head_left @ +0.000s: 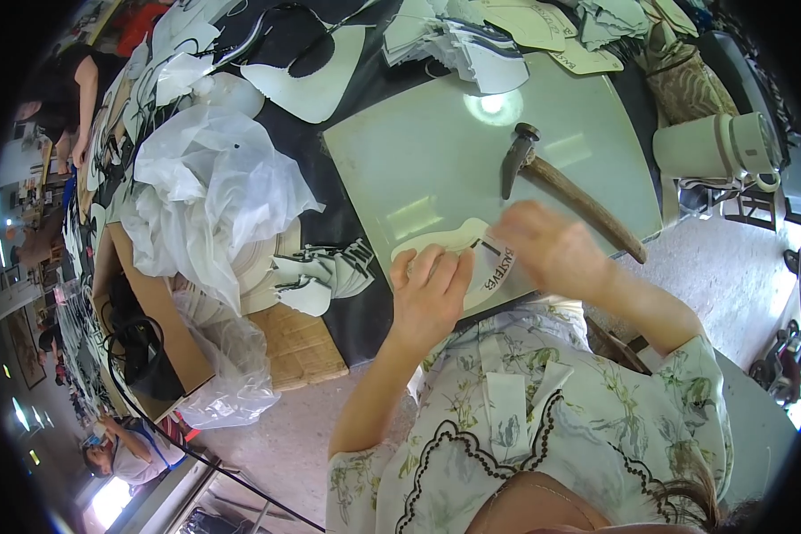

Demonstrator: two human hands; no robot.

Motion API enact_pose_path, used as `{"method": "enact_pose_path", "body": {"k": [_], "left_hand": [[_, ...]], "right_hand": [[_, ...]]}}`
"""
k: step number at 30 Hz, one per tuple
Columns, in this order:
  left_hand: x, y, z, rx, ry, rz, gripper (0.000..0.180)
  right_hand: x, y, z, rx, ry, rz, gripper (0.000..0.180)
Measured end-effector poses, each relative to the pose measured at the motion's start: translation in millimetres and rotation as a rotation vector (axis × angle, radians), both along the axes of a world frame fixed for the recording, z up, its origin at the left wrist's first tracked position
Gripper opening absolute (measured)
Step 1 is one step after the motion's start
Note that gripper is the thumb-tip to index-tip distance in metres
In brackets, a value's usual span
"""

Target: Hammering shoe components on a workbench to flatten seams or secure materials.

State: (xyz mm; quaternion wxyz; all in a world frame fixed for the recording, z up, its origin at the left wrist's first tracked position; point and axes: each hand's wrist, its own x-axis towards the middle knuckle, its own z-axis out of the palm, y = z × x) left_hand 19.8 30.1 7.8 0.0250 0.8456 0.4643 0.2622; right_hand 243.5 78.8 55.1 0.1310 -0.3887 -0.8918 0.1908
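Observation:
A cream, curved flat piece (485, 280) with dark lettering and a small dark strip lies near the front edge of a pale, shiny board (392, 178). My left hand (432, 298) rests on its left part, fingers laid out over it and slightly apart. Just past its right end is my right hand (556, 254), smeared by motion. Its fingers are bent toward the piece, but whether they grip anything is unclear. Beyond the right hand, a hammer (583, 191) with a wooden handle lies on the board, its dark head pointing away from me.
Left of the board are crumpled clear plastic (214, 196), a stack of cut pieces (320, 280) and an open cardboard box (156, 320). More cut pieces (467, 49) pile up along the back. A lidded pale cup (707, 147) stands at the right. Other people sit farther left.

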Motion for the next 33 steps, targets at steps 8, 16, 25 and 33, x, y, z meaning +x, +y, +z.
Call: {"method": "enact_pose_path", "body": {"k": [8, 16, 25, 33], "left_hand": [[-1.9, -2.8, 0.3, 0.009, 0.037, -0.006, 0.034], [-3.2, -3.6, -2.5, 0.022, 0.056, -0.005, 0.033], [-3.0, -0.5, -4.4, 0.038, 0.027, -0.010, 0.032], [-19.4, 2.9, 1.6, 0.042, 0.004, -0.054, 0.031]], "right_hand": [[33.0, 28.8, -16.6, 0.275, -0.204, -0.324, 0.056], [9.9, 1.9, 19.4, -0.058, -0.161, -0.054, 0.023], [-4.0, 0.3, 24.8, -0.053, -0.334, 0.002, 0.028], [-4.9, 0.5, 21.7, -0.072, -0.335, 0.010, 0.030]]}}
